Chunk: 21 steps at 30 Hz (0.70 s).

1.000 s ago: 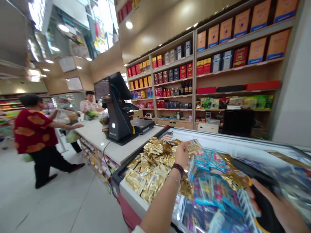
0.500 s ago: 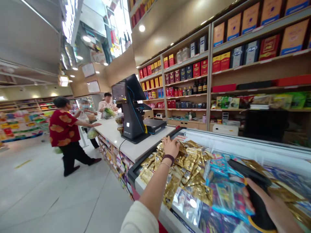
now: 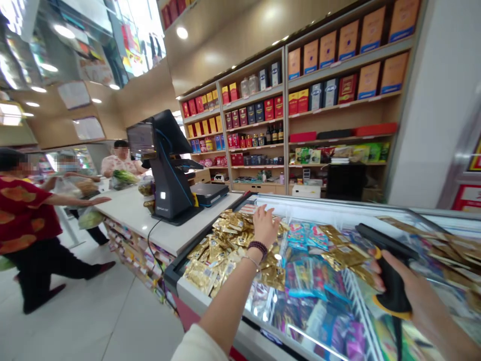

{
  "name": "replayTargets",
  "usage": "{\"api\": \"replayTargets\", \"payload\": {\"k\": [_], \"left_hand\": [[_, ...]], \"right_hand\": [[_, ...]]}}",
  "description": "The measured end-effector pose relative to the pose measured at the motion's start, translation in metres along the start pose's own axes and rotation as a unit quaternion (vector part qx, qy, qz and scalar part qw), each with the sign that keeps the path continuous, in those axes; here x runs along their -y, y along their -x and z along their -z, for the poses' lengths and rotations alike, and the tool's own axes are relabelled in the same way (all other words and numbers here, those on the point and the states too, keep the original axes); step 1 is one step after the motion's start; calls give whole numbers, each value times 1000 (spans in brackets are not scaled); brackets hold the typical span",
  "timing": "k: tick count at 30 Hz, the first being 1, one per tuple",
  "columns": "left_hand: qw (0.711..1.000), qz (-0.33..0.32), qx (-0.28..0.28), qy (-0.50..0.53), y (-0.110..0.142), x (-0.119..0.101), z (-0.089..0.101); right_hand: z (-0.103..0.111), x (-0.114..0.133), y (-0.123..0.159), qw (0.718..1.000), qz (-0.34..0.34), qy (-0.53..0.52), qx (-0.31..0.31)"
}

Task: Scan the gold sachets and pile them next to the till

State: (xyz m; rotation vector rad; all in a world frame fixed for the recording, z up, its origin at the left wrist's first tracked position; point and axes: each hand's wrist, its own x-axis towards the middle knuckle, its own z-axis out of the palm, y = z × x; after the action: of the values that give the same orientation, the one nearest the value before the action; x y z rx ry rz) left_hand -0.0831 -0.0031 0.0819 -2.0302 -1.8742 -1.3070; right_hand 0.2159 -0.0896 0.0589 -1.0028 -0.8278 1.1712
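Right hand (image 3: 415,286) closes around the handle of a black barcode scanner (image 3: 394,288) with yellow trim, stiff and fairly light, safest held by that handle. Left hand (image 3: 266,225) is open, fingers spread, over gold foil packets (image 3: 210,265); cannot tell if touching. Packets look light, soft and slippery, best pinched at a sealed edge. They lie heaped in a freezer chest (image 3: 300,199) beside blue packets (image 3: 304,281), next to a white counter (image 3: 139,213).
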Motion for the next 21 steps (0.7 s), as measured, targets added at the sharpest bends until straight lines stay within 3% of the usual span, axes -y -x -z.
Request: {"api": "replayTargets", "payload": {"k": [6, 10, 13, 16, 21], "left_hand": [[980, -91, 98, 147, 39, -76, -66], [973, -46, 161, 160, 69, -108, -102], [978, 33, 173, 113, 80, -112, -117], [978, 55, 179, 88, 80, -105, -124], [956, 59, 174, 227, 72, -89, -125]], "right_hand": [[51, 17, 12, 998, 23, -54, -21], [71, 19, 17, 996, 65, -49, -30], [79, 15, 14, 995, 78, -34, -50], [80, 11, 9, 994, 80, -27, -67], [74, 8, 9, 995, 71, 3, -76]]}}
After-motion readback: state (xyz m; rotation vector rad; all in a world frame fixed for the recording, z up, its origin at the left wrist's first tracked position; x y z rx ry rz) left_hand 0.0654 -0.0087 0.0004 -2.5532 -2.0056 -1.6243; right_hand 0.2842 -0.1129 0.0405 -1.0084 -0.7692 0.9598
